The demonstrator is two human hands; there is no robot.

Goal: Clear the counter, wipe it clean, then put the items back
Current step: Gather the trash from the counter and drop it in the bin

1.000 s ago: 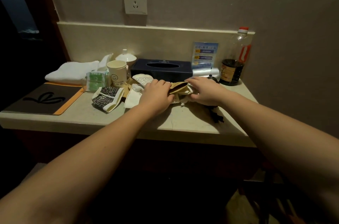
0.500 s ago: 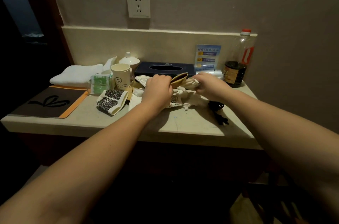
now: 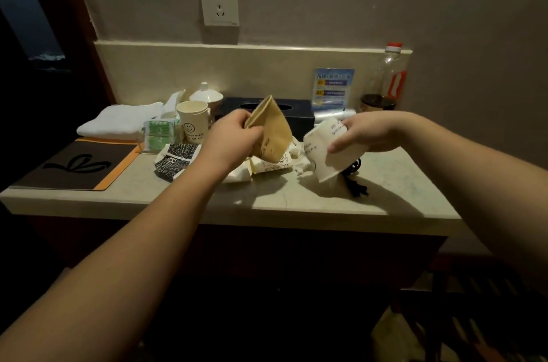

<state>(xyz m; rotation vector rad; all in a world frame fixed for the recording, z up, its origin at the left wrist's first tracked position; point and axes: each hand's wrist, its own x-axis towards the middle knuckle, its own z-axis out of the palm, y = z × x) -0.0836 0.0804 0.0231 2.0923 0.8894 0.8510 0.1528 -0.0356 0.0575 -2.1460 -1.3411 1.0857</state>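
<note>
The left hand (image 3: pixel 234 139) has its fingers (image 3: pixel 252 133) curled round the edge of a tan, flattened paper bag (image 3: pixel 271 132), gripping it so the bag stands up above the pale stone surface (image 3: pixel 296 198), its upper corner in front of the dark blue tissue box (image 3: pixel 296 115). The right hand (image 3: pixel 367 132) pinches a white printed paper bag (image 3: pixel 326 154) between thumb and fingers (image 3: pixel 344 146); that bag hangs tilted, its lower corner just above the surface. The two bags are held apart, with a gap between them.

Below and between the hands, more crumpled white paper wrappers (image 3: pixel 278 166) lie on the surface. A black power cord with a plug (image 3: pixel 354 183) lies partly under the white bag. To the left of the wrappers sits a black-and-white patterned paper packet (image 3: pixel 175 158), and behind it a clear box of green sachets (image 3: pixel 158 135) beside a cream paper cup with a smiley face (image 3: pixel 194 123). A white ceramic lidded cup (image 3: pixel 206 95) stands behind the paper cup. A folded white towel (image 3: pixel 118 121) lies at the far left rear, and in front of it a dark brown mat with an orange border (image 3: pixel 80 166). At the back right stand a small blue notice card (image 3: pixel 332 86) and a clear plastic bottle with a red cap and dark liquid (image 3: pixel 385 80). A white wall socket (image 3: pixel 219 4) sits above the backsplash.
</note>
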